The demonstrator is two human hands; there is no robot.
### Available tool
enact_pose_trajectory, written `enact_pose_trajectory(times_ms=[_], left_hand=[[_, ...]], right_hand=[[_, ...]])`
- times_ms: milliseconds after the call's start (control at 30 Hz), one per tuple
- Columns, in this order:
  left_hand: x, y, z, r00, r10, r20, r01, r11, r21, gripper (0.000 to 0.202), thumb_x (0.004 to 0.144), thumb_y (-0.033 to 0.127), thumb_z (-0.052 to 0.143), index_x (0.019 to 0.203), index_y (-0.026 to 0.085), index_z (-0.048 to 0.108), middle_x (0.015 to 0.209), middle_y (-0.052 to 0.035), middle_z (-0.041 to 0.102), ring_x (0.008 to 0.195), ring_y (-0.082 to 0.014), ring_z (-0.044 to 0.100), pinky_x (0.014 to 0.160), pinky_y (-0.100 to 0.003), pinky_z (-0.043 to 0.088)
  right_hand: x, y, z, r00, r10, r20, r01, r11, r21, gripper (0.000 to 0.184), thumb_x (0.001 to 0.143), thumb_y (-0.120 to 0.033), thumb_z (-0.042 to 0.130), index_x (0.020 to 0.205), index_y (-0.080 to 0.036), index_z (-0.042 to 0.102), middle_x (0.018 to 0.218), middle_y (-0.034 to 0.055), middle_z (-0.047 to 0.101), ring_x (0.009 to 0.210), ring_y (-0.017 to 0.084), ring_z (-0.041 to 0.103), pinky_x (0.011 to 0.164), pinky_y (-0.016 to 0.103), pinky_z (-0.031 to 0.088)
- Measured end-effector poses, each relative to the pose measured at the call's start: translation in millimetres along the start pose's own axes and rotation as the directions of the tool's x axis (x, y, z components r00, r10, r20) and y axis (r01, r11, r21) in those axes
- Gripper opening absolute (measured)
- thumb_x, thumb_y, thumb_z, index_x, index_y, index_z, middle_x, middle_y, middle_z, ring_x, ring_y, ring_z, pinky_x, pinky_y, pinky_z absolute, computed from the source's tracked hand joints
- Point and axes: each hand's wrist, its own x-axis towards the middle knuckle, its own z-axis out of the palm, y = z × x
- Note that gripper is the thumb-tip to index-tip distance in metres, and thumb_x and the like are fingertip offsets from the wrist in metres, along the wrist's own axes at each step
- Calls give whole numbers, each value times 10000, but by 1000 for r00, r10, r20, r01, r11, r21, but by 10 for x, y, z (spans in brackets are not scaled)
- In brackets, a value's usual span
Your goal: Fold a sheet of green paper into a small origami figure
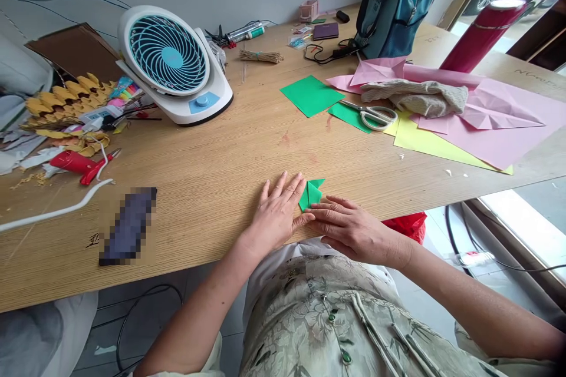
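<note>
A small folded piece of green paper (313,193) lies at the table's near edge, with a pointed flap sticking out at its upper right. My left hand (279,212) rests flat over its left side, fingers stretched out and slightly apart. From the right, my right hand (349,227) touches the paper's lower corner with its fingertips, the fingers extended. Part of the paper is hidden under my hands. Farther back lies a flat green sheet (311,95), beside scissors (375,116) that rest partly on another green piece.
A white fan (223,100) stands at the back left. Pink paper (495,141), yellow paper (424,142), a grey glove (415,97) and a red thermos (481,35) lie or stand right. A blue bag (398,17) is behind; a red glue gun (73,160) lies left.
</note>
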Motion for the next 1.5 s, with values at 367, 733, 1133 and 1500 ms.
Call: enact_pose_trajectory(times_ms=[367, 733, 1133, 1500], left_hand=[[147, -55, -33, 958, 260, -117, -276, 949, -151, 877, 977, 717, 110, 1649, 154, 118, 1703, -148, 214, 1606, -301, 85, 1266, -611, 79], [310, -86, -15, 990, 138, -14, -139, 980, -142, 802, 1010, 679, 160, 1647, 193, 161, 1705, -127, 224, 1599, -317, 130, 1247, -650, 105], [-64, -22, 44, 962, 265, -62, -271, 947, -172, 809, 1016, 662, 123, 1642, 153, 176, 1702, -132, 225, 1602, -267, 132, 1278, -543, 105], [-230, 206, 83, 989, 111, -97, -119, 989, -90, 864, 1013, 681, 212, 1627, 75, 178, 1692, -188, 214, 1585, -319, 194, 1254, -617, 120]], right_hand=[[21, 12, -23, 999, -32, 9, 32, 999, 15, 333, 1009, -224, 534, 1307, -133, 653, 1407, 162, 647, 1389, 265, 548, 1205, 521, 411], [0, 15, -1, 1000, -26, -9, 26, 1000, 6, 403, 1023, -267, 525, 1402, -144, 590, 1439, 151, 626, 1380, 269, 558, 1207, 514, 407], [-6, 5, -14, 998, -52, 21, 53, 997, -53, 336, 1010, -259, 553, 1305, -129, 646, 1451, 174, 613, 1395, 296, 535, 1185, 554, 407], [-60, -32, 27, 995, -102, 12, 103, 992, -74, 340, 1022, -237, 534, 1341, -154, 618, 1494, 154, 583, 1423, 257, 513, 1205, 539, 386]])
